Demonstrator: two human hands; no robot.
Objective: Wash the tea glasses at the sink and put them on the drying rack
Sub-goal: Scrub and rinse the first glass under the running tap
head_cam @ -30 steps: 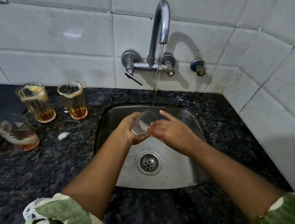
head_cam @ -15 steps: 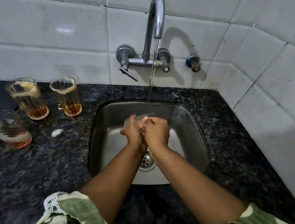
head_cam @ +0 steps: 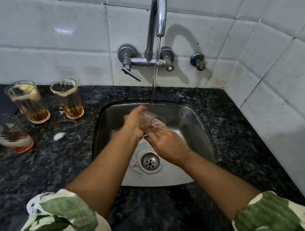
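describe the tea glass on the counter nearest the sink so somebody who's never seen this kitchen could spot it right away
Start at the steel sink set in the black granite counter, then look left. Three used glasses stand there; the one you want is the tea glass closest to the sink's left rim, near the tiled wall. Unlike the other two, it stands alone, with amber tea at the bottom.

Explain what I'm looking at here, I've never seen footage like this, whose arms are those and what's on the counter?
There is no machine here: a person wears a camera on the head, looking down at their own arms. The left hand grips a clear tea glass under the running tap, over the steel sink. The right hand touches the glass from the other side. On the dark counter, left of the sink, stand three unwashed glasses with some tea in them. No drying rack shows.
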